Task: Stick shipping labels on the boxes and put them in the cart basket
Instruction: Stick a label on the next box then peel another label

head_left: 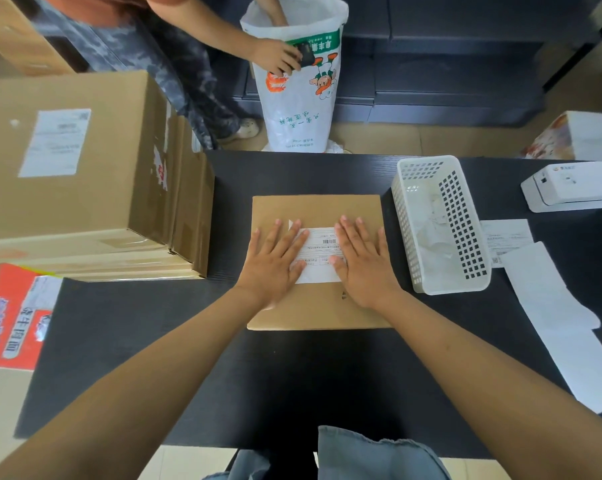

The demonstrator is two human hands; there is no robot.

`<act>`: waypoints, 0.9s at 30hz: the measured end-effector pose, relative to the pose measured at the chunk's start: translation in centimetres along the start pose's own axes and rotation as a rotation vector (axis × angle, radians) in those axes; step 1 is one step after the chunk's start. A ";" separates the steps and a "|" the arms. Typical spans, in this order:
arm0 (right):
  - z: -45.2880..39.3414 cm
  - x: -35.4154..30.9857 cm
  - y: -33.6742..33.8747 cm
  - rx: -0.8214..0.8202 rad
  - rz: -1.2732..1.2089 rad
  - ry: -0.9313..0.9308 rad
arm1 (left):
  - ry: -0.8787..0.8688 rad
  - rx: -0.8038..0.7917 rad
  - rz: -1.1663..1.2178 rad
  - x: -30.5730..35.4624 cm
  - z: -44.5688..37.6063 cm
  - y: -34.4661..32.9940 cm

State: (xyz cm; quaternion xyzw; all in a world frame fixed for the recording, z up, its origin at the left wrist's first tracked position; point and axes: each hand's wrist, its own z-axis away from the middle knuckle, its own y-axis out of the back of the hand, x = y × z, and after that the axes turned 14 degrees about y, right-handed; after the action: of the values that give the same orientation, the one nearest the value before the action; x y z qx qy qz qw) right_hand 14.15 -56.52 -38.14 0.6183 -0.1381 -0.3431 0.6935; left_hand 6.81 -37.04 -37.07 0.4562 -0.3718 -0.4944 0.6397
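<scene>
A flat brown cardboard box [313, 211] lies in the middle of the black table [154, 323]. A white shipping label [322, 247] with a barcode sits on its top. My left hand [275, 261] lies flat, fingers spread, over the label's left part. My right hand [363, 261] lies flat on the label's right part. Both palms press down and hold nothing. A strip of white label paper [566, 327] trails across the table at the right.
A stack of large brown boxes [84, 174] fills the table's left. A white perforated basket [441, 223] stands right of the flat box, a white label printer [569, 188] beyond it. Another person across the table reaches into a white sack [299, 109].
</scene>
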 end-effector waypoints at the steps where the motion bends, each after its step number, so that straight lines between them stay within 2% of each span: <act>1: -0.1 0.0 0.2 0.001 -0.026 0.006 | 0.006 -0.001 0.014 0.0 -0.1 0.2; 8: 0.3 0.5 2.1 0.175 -0.158 -0.073 | 0.143 0.088 0.115 -1.1 0.6 1.8; 12: 1.0 0.9 3.0 0.274 -0.211 -0.196 | 0.333 0.077 0.369 -1.8 0.8 2.6; 17: 2.0 1.4 3.3 0.305 -0.292 -0.364 | 0.605 -0.114 0.806 -2.3 0.6 2.9; 20: 2.2 1.3 2.7 0.266 -0.520 -0.595 | 0.751 -0.300 1.029 -2.4 0.7 2.5; 23: 2.1 1.4 2.2 0.152 -0.729 -0.757 | 0.778 -0.440 1.116 -2.3 1.1 2.0; 27: 2.0 2.1 1.8 0.097 -0.756 -0.735 | 0.754 -0.429 1.066 -2.3 1.3 2.0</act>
State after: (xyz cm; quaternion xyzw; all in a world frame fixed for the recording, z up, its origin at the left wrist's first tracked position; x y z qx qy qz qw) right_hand 14.93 -59.40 -36.55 0.4952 -0.1551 -0.7567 0.3977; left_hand 5.68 -34.94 -34.81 0.2151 -0.1916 0.0177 0.9574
